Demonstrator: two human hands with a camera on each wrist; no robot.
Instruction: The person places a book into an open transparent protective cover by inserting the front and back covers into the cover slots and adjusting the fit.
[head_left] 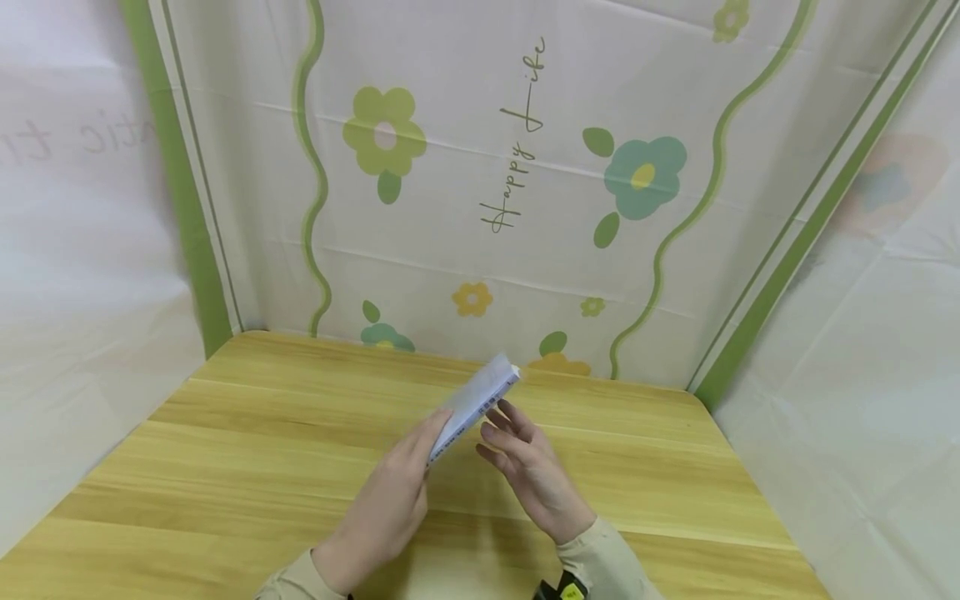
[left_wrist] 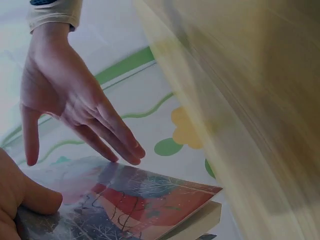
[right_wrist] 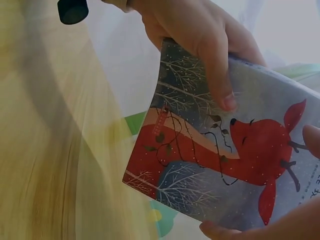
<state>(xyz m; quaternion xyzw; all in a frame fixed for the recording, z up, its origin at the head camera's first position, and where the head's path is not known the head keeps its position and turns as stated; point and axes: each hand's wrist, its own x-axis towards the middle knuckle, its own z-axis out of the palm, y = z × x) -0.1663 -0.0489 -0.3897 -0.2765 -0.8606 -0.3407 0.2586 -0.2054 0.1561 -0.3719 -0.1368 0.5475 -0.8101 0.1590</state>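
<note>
A thin paperback book (head_left: pixel 474 400) is held up above the table, tilted, with its pale spine toward the head camera. My left hand (head_left: pixel 390 498) grips it at the lower end. In the right wrist view the left thumb (right_wrist: pixel 220 82) presses on the cover, which shows a red deer (right_wrist: pixel 260 150) among white bare trees. Close beside the spine, my right hand (head_left: pixel 538 473) has its fingers spread and loosely bent. From the left wrist view, the right hand (left_wrist: pixel 67 82) reaches over the cover with long straight fingers, their tips near the book's edge.
A wood-grain table (head_left: pixel 225 450) lies beneath both hands. Behind it hangs a white cloth (head_left: pixel 450 192) printed with flowers and lettering, and more white cloth (head_left: pixel 870 400) encloses the sides. A black strap device (head_left: pixel 562 587) sits by the right sleeve.
</note>
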